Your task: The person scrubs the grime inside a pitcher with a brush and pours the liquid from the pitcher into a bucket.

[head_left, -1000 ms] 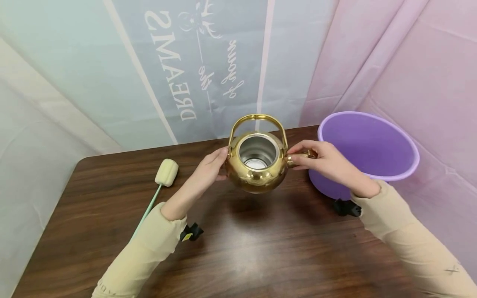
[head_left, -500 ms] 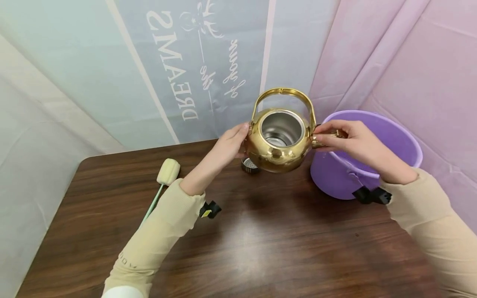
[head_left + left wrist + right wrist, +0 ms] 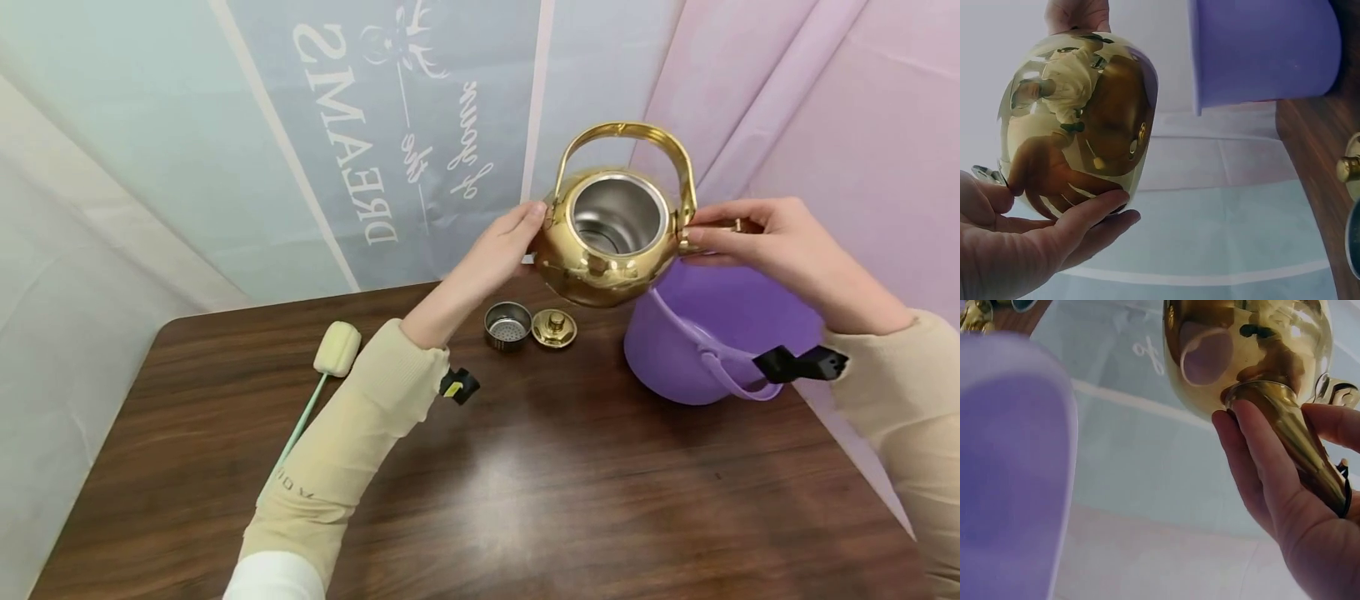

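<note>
A shiny gold kettle (image 3: 600,279) with an arched handle (image 3: 624,131) is held up in the air without its lid. Its round mouth shows a bare steel inside. My left hand (image 3: 495,250) holds one side of the body, thumb by the handle's base and fingers under the belly. On the other side my right hand (image 3: 783,250) grips the spout (image 3: 1285,425) between thumb and fingers. Below the kettle, the gold lid (image 3: 554,328) and a steel strainer basket (image 3: 507,323) stand side by side on the table.
Partly under my right hand is a purple bucket (image 3: 667,358), its handle hanging at the front. A pale sponge brush (image 3: 337,350) with a thin green stem lies on the left of the wooden table (image 3: 525,500). Printed cloth hangs along the back.
Both hands have carried the kettle up and to the right, toward the bucket. The strainer basket and lid behind it have come into sight.
</note>
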The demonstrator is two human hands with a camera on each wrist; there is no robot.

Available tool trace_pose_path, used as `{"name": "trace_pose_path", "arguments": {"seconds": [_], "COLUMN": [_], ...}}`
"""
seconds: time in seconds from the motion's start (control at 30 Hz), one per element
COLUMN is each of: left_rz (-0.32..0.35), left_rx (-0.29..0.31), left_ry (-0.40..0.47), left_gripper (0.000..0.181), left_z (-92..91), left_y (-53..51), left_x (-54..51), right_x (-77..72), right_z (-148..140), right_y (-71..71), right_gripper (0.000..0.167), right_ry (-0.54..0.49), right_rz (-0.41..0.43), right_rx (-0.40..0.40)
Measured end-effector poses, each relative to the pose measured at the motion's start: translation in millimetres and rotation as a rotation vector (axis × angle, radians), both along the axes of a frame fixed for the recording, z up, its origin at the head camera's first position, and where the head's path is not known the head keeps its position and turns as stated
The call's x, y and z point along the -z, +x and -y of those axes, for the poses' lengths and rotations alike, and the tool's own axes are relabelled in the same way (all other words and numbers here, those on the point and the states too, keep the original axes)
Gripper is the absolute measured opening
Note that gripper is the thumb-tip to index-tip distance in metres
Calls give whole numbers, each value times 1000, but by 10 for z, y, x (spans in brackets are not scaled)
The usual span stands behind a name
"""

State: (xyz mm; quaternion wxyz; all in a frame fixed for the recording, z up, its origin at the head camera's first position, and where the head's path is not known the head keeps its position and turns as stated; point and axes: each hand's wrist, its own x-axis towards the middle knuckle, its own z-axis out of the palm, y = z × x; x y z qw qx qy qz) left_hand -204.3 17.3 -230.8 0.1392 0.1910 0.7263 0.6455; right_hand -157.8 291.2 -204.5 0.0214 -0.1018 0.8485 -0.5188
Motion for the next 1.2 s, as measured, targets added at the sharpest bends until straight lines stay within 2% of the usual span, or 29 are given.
{"name": "trace_pose_path", "arguments": {"seconds": [0.1,0.23,0.3,0.4,0.53,0.73,0.97,1.07,1.2], "left_rz": [-33,-42,-41,-89,-152,-197,-369,-396,-371], "left_rx": [8,20,33,27,21,27,67,78,80], "left_ry": [-3,24,63,59,36,-14,4,-37,-97], "left_gripper": [43,46,45,47,47,52,28,33,53], "left_z": [-81,-194,-253,-329,-430,-560,-697,-737,-776], "left_y": [-31,-56,-68,-87,-122,-148,-183,-180,-151], "left_x": [-42,-79,-86,-85,-75,-38,17,27,44], "right_x": [-21,-32,-35,-35,-32,-22,33,75,125], "right_z": [-95,-213,-265,-337,-450,-603,-734,-800,-868], "right_y": [-28,-59,-73,-90,-112,-169,-210,-219,-237], "right_gripper": [21,23,24,26,28,25,30,31,30], "right_ry": [-37,-81,-94,-51,63,99,28,8,-13], "right_rz": [1,1,-5,-37,-84,-79,-71,-91,-100], "right_rx": [1,17,25,55,141,203,186,188,206]}}
